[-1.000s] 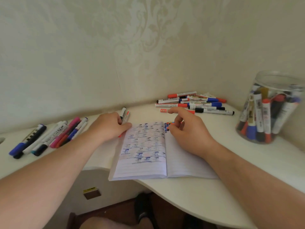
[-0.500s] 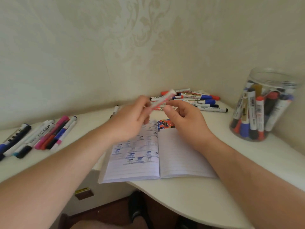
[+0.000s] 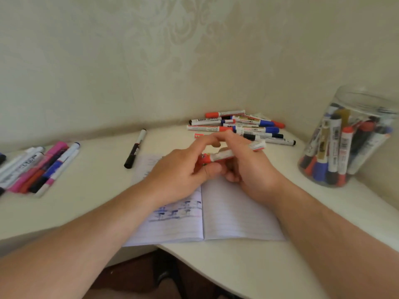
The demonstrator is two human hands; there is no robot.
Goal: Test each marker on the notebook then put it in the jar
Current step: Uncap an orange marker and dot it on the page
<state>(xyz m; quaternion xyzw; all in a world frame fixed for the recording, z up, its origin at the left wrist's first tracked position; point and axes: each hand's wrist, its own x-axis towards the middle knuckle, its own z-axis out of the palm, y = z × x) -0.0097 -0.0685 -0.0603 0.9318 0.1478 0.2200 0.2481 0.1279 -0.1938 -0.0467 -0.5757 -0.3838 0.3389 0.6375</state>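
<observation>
While gripping its red cap [image 3: 204, 161], both hands' fingers [image 3: 207, 143] around one marker [image 3: 224, 156].

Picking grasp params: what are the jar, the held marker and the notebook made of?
Jar: clear and glossy, probably plastic; markers show through.
Red marker, gripped by left hand and right hand: smooth plastic, printed label.
Notebook: matte lined paper, ink-marked.

From my remote seat I saw a pale wall [image 3: 108, 61] with a faint embossed floral pattern filling the view from nine to three o'clock. A cream curved-edge desk [image 3: 237, 266] lay beneath it, with dark floor [image 3: 133, 275] showing at six o'clock.
</observation>
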